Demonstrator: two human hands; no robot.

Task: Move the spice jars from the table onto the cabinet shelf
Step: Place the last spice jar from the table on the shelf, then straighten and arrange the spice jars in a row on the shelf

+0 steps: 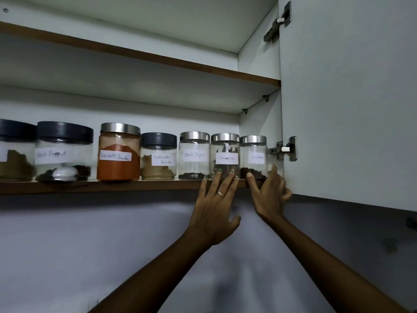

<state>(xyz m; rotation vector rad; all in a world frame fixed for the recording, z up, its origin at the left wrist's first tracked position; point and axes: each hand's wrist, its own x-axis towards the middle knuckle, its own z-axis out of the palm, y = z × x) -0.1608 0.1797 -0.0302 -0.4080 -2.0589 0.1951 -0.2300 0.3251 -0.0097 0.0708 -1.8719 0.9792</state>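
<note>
Up on the cabinet shelf [90,186], my right hand [269,193] curled loosely around the base of the cloves jar [253,157] at the row's right end, by the open door [347,98], while my left hand [214,206] was spread wide, its fingertips [220,171] against the foot of the cinnamon jar [225,154] just beside it. Leftward stood a small black pepper jar [194,155] with few peppercorns, a coriander powder jar [158,156], a nearly full red chilli powder jar [119,152], a larger black pepper jar [64,151] and a partly seen jar [15,150] of brown powder.
</note>
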